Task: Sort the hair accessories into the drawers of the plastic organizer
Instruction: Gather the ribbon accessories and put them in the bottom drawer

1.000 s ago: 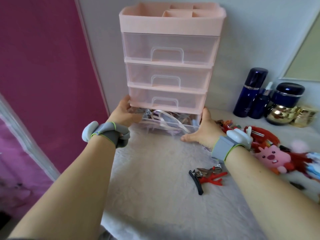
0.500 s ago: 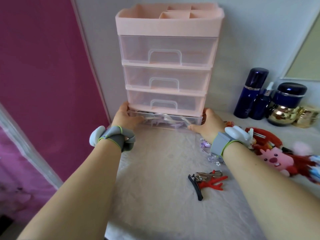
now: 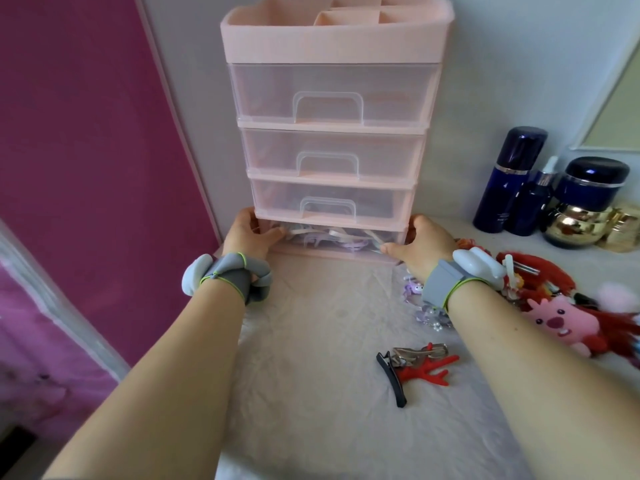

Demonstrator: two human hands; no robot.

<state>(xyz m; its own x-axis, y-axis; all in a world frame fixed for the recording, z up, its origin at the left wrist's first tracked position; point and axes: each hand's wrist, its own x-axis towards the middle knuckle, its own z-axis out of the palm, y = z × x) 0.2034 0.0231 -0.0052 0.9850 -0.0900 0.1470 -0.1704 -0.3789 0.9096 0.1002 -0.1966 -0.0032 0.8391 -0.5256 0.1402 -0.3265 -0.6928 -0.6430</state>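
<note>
**Both hands on the bottom drawer**

A tall pink plastic organizer (image 3: 332,46) stands at the top middle of the frame, against the wall. It has four clear drawers, one over the other. The top three look shut. The bottom drawer (image 3: 332,239) is just above the middle of the frame. It holds pale ribbons and hair bands (image 3: 329,235).

The left hand (image 3: 247,235) holds the left end of the bottom drawer. Its fingers curl round the corner and its thumb lies on the front. The right hand (image 3: 420,242) holds the right end the same way, thumb on the front. Each wrist wears a grey band.

The organizer stands on a tabletop (image 3: 311,341) with a pale cloth. A black hair clip (image 3: 393,379) lies at the lower right, touching a red coral-shaped clip (image 3: 431,370) and a silver clip (image 3: 417,351). Small purple clips (image 3: 414,289) lie just beside the right wrist. At the right edge is a heap of red hair things with a pink plush animal clip (image 3: 562,323).

Dark blue bottles (image 3: 512,178) and a gold jar (image 3: 575,226) stand at the upper right.
</note>
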